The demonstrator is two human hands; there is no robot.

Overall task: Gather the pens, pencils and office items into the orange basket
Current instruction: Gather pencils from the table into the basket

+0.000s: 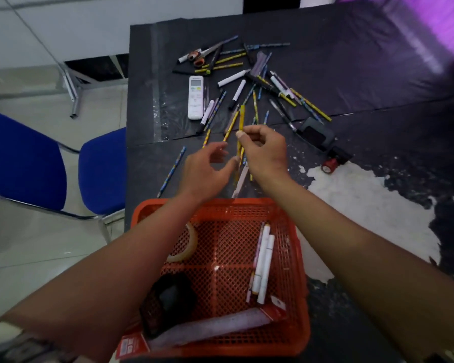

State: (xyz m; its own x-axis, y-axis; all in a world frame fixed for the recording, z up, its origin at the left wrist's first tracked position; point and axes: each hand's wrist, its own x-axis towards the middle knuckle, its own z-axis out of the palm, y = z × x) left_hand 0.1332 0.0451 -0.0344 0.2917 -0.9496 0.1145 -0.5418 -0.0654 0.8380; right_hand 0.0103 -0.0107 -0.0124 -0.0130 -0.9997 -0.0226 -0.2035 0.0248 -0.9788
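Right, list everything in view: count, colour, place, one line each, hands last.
basket: one, orange, near edge of table, below the arms
tape roll: one, clear, in basket, left side
markers: a few, white, in basket, right side
ruler: one, pale, in basket, near wall
black object: one, in basket, kind unclear
pencils: many, mostly yellow and blue, scattered across table
scissors: one, orange handles, far left of table
remote: one, white, left of the pencils
hole punch: one, dark grey, right of hands
table: one, black cover, peeling white patch at right
chairs: two, blue, left of table
left hand: open, above table
right hand: holds yellow pencils
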